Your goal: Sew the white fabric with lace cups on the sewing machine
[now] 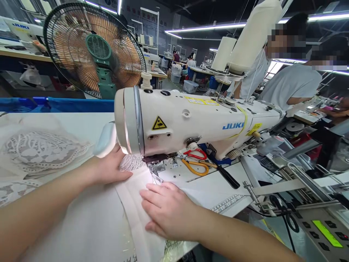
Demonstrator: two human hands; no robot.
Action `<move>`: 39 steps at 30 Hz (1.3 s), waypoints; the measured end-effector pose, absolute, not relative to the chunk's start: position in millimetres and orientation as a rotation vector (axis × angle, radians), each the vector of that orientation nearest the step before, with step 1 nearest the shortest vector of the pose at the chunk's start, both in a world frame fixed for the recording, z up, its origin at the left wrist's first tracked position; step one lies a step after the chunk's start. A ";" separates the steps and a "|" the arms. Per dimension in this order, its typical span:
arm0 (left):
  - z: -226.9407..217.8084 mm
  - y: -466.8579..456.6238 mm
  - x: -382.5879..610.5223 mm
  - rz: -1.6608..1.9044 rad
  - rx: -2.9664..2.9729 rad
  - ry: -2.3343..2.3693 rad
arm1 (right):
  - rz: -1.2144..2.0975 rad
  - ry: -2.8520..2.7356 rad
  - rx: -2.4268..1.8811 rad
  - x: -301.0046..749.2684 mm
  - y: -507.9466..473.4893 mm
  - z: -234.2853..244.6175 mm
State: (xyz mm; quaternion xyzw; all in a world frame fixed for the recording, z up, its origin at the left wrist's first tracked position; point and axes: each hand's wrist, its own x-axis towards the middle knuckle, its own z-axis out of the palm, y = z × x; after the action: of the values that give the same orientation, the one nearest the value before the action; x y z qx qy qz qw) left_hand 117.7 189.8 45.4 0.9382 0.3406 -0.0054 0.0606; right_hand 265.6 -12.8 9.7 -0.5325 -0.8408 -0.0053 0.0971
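A white JUKI sewing machine [196, 120] stands across the table, with its presser foot [154, 170] down on white fabric [98, 218]. My left hand [111, 167] lies flat on the fabric to the left of the foot, beside a piece of white lace [132, 162] under the machine head. In front of the foot my right hand [166, 209] rests palm down, its fingers stretched out on a folded strip of the fabric. Neither hand grips anything.
More lace pieces [40, 151] lie at the far left. Red-handled scissors [195, 154], orange-handled scissors [196, 166] and a black tool [227, 176] lie behind the needle. A fan [95, 51] stands behind. Thread cones [253, 36], a control panel [325, 233] and seated people [291, 80] are at right.
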 end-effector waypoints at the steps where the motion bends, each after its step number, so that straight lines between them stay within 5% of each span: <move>1: 46.4 185.6 117.5 -0.060 2.848 1.058 | -0.005 -2.509 -1.553 266.7 -13.3 7.1; 11: 57.4 140.6 117.7 -0.171 3.021 1.343 | 0.109 -2.519 -1.607 265.6 -15.2 10.1; 18: 3.3 118.1 92.0 0.220 3.263 0.574 | 0.112 -2.538 -1.597 271.4 -17.2 12.9; 30: -4.9 102.0 104.9 0.288 3.423 0.488 | 0.202 -2.524 -1.673 268.9 -14.4 18.7; 39: 9.4 100.7 111.4 0.083 3.050 0.871 | 0.081 -2.555 -1.589 275.6 -17.6 8.7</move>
State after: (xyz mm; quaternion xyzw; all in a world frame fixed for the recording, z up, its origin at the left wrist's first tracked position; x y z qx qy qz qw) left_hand 111.4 100.7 9.4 0.9611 0.2745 0.0260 -0.0158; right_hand 275.6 -17.6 8.7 -0.5268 -0.8470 0.0268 0.0660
